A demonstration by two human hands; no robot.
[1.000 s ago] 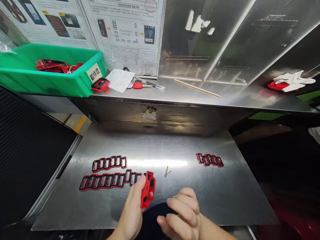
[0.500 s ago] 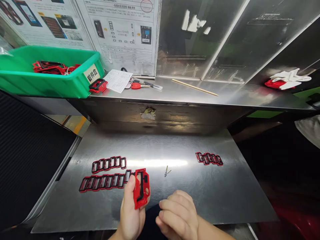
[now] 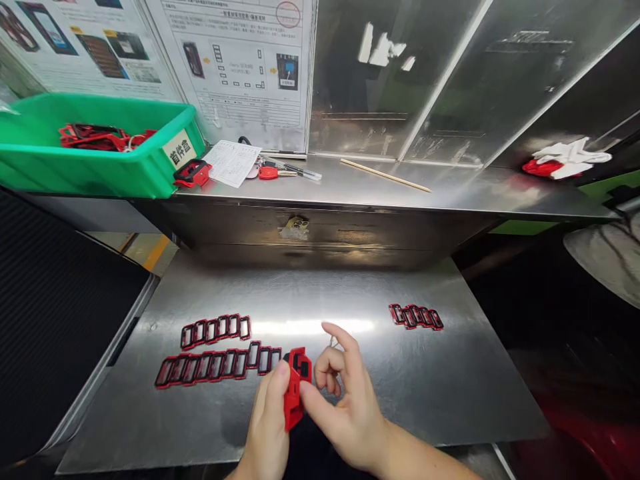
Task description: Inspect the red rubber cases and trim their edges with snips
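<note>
My left hand grips a red plastic frame with black trim, turned nearly edge-on above the near side of the metal table. My right hand is beside it, index finger raised and the other fingers loosely curled. Its thumb reaches to the red frame and seems to touch its side. Beyond the left hand, similar red-and-black frames lie in two rows. A small thin metal tool shows only in part behind my right fingers.
Another short row of frames lies at the table's right. On the shelf above stand a green bin with red parts, a paper slip, a red-headed key, a wooden stick and a white-and-red cloth.
The red frame has turned from face-on to nearly edge-on and shifted slightly right. My right hand has risen to it, its fingers spreading from a loose curl.
</note>
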